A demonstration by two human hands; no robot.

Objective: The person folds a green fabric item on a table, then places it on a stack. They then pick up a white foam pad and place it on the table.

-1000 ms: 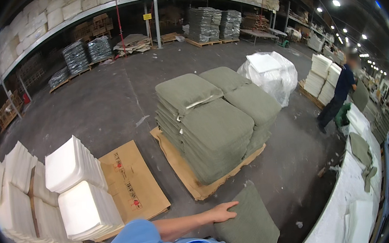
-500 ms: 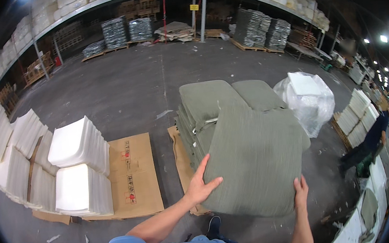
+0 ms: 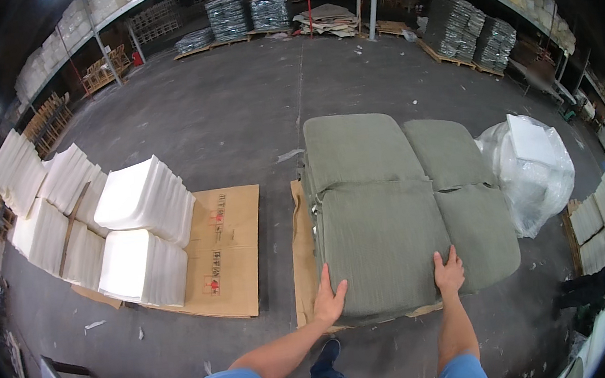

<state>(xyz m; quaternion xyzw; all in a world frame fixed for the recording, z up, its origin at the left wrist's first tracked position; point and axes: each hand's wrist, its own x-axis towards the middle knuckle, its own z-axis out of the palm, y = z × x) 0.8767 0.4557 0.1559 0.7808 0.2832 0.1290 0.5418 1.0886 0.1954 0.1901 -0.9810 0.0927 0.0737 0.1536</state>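
Note:
A grey-green fabric cushion [image 3: 384, 243] lies flat on the near-left stack, its front edge toward me. My left hand [image 3: 329, 296] rests at its near-left corner, thumb spread from the fingers. On its near-right part lies my right hand [image 3: 449, 273], fingers stretched forward near the seam with the neighbouring cushion [image 3: 478, 237]. Neither hand is wrapped round anything. Behind are two more matching cushions, a larger far-left one [image 3: 363, 148] and a smaller far-right one [image 3: 446, 152]. The stacks stand on brown cardboard [image 3: 302, 262].
Stacks of white foam pads [image 3: 142, 266] stand at left, partly on a cardboard sheet [image 3: 233, 258]. A plastic-wrapped bundle [image 3: 534, 174] is right of the cushions. A person's dark-clothed leg [image 3: 596, 284] shows at far right. Wrapped pallets [image 3: 228, 17] line the back.
The cushion, tilted and held up between both hands, now lies flat on the stack. My right hand has moved from its side edge onto its top. The view has turned.

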